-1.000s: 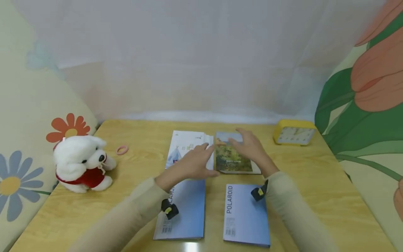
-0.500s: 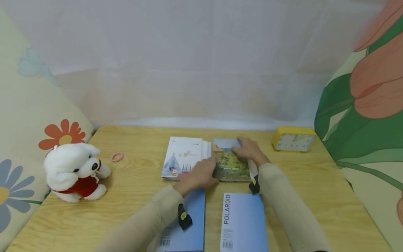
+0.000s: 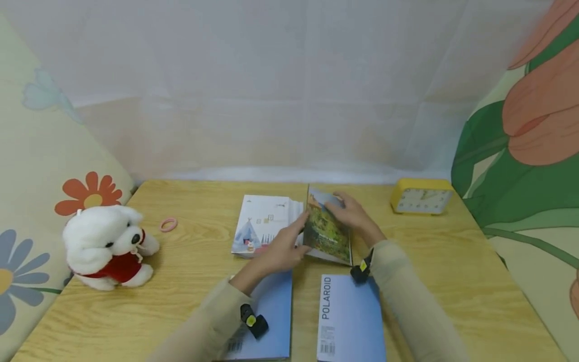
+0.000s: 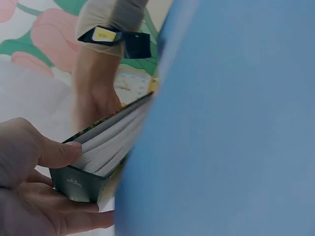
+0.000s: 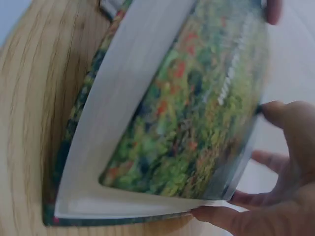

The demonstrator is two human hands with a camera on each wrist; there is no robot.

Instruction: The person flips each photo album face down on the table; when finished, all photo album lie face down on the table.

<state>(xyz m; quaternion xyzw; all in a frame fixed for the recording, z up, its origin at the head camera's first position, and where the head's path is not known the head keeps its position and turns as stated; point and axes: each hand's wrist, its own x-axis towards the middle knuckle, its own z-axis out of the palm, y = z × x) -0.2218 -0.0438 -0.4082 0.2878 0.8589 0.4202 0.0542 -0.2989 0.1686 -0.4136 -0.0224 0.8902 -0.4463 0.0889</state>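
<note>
I have the photo album tilted between my two hands toward the back middle of the desk, just right of the white illustrated book with its drawn tent. My left hand grips the album at its dark green spine; the left wrist camera shows the thumb on one face and bent fingers behind the other. That spine carries a small pale animal emblem, with a mark beneath it too small for me to read. My right hand lies at the upper right of the cover, thumb and fingers somewhat parted and touching it; I cannot tell whether they pinch the edge. Across the cover's leafy, red-flecked picture runs white lettering, blurred past reading in the right wrist view, and white pages show between the covers. Nearer me, below the album, the right blue book reads POLAROID in dark capitals up its left side, above fine print and a barcode. The left blue book lies partly under my left sleeve, and I can make out a barcode low on it. A yellow clock stands at back right; a white plush dog in red and a pink ring sit to the left.
</note>
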